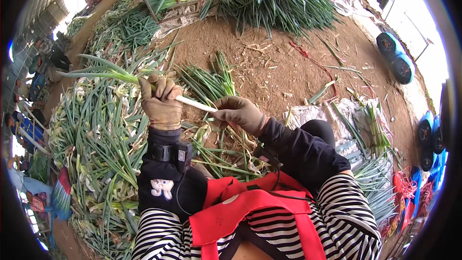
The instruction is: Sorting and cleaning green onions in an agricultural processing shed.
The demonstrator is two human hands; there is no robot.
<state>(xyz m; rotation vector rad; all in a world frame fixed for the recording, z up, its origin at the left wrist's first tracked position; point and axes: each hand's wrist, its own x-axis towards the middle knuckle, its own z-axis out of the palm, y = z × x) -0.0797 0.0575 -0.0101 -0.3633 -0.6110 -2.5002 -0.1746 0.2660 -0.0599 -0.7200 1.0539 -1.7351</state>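
Observation:
A long green onion (196, 104) stretches across both gloved hands, its leaves toward the far left and its white root end toward the right. My left hand (162, 100) is wrapped round the stalk where green turns to white. The fingers of my right hand (239, 114) pinch the white root end. Behind the stalk, a small bunch of green onions (208, 83) lies on the soil. Loose leaves and peelings (226, 156) are strewn below my hands.
A big heap of green onions (103, 135) fills the left side. Far off stand a wooden rack (179, 5) of onions and a large leafy pile (274, 5). At right lie a pale sheet (313, 114) with onions, red twine (332, 74) and blue-and-black seats (403, 67). Other people (53, 53) are at far left.

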